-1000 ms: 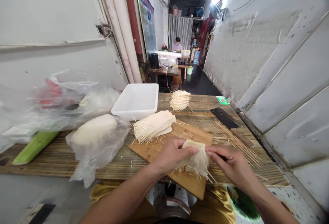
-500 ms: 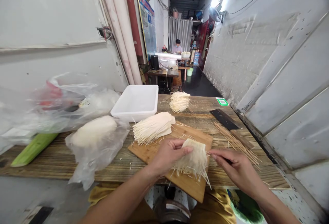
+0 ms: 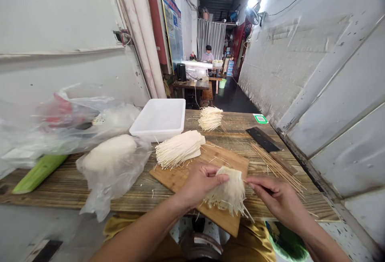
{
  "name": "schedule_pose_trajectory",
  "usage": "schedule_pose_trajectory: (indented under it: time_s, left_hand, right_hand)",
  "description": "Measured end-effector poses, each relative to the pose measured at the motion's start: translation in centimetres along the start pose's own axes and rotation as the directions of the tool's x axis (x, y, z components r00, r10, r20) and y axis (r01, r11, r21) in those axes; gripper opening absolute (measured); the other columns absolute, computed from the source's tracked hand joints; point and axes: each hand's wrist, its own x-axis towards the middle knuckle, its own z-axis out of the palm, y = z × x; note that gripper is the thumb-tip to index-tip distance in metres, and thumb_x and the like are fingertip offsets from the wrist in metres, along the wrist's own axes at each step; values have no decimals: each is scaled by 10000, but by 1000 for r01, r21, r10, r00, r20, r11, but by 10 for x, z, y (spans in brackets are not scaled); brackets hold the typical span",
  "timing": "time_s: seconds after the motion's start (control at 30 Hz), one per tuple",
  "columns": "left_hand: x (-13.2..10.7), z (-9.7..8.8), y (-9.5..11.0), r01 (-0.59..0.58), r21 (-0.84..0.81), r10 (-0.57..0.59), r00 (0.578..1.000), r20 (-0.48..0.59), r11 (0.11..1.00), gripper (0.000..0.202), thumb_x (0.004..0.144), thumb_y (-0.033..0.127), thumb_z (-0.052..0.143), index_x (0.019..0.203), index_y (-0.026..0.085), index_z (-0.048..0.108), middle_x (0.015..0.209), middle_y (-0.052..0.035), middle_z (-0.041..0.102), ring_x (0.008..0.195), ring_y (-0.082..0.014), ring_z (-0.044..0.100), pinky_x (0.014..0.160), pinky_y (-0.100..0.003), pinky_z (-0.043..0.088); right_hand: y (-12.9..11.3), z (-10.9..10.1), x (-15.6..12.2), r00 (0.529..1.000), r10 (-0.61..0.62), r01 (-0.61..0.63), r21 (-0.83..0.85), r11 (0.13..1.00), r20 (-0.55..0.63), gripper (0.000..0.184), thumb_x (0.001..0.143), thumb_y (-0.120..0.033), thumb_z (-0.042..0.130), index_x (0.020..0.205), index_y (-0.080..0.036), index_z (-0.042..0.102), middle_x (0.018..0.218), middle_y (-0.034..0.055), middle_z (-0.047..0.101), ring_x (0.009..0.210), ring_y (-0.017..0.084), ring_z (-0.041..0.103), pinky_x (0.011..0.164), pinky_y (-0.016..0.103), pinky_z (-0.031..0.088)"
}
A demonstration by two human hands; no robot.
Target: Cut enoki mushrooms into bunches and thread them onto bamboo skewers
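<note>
My left hand [image 3: 206, 180] pinches a flat fan of enoki mushrooms [image 3: 230, 190] between thumb and fingers, its stem ends hanging toward me over the wooden cutting board [image 3: 216, 156]. At the fan's right edge my right hand [image 3: 272, 194] is closed on a thin bamboo skewer [image 3: 246, 181], mostly hidden by the fingers and the mushrooms. A larger pile of enoki mushrooms [image 3: 179, 150] lies on the board's far left part. Beyond the board, a bunch of skewered enoki [image 3: 210, 118] rests on the table.
Right of the board lie loose bamboo skewers [image 3: 278, 168] and a cleaver [image 3: 263, 139]. A white plastic tub [image 3: 159, 118] stands behind the pile. To the left are a bagged white lump [image 3: 111, 156], plastic bags [image 3: 78, 113] and a green vegetable [image 3: 40, 174]. A person [image 3: 207, 55] sits far back.
My left hand and the enoki fan have shifted slightly right and toward me, closer to my right hand. My right hand has barely moved.
</note>
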Motion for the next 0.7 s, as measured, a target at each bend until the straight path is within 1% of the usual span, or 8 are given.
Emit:
schedule_pose_trajectory:
  time_s: [0.13,0.27,0.37,0.47,0.53,0.6,0.7]
  left_hand:
    - [0,2,-3,27,-25,-27,1000,8,999,360,631,448,775,803,131,763,725,-48,727,610,-167,600,608,-265,438]
    - [1,8,-5,41,-40,-40,999,32,998,347,621,438,785,810,148,764,776,-47,734,660,-181,620,648,-274,456]
    - [1,13,-5,12,-74,-9,999,35,997,337,651,442,766,835,160,763,822,-46,738,699,-185,629,659,-266,460]
    - [1,14,-2,-27,-83,33,997,69,996,336,700,434,734,897,163,758,832,-42,739,711,-175,628,657,-246,453]
    - [-1,13,-1,-67,-54,71,995,75,996,341,740,420,705,970,173,747,855,-37,740,729,-172,631,672,-243,455]
    - [-5,12,1,-134,30,132,990,58,991,326,774,403,676,1002,181,743,856,-34,742,739,-175,635,676,-245,460]
    - [-10,11,2,-231,168,238,971,-19,958,274,771,355,684,975,187,756,866,-39,755,771,-197,661,706,-262,485]
  right_hand:
    - [2,2,1,1000,15,-15,48,999,3,189,878,-248,556,943,-262,733,816,10,751,703,156,701,637,235,559]
    - [0,4,3,999,21,-23,57,998,33,200,888,-268,546,953,-247,734,826,23,751,708,163,699,630,241,553]
    - [-1,3,4,999,30,-31,51,998,9,192,884,-270,554,940,-244,736,832,24,753,708,162,699,631,238,550]
    - [-1,2,4,999,45,-45,68,997,0,185,878,-261,559,930,-247,736,832,18,753,708,158,700,628,231,552]
    - [-1,2,4,999,49,-47,80,996,-14,178,873,-249,566,928,-250,736,825,13,751,703,153,700,625,224,551]
    - [-2,2,3,999,28,-24,86,996,-38,171,867,-228,575,921,-254,735,795,4,746,693,148,697,616,217,547]
    - [-4,5,1,996,-49,55,78,995,-79,175,857,-193,587,919,-267,732,736,-12,727,663,140,684,592,215,536]
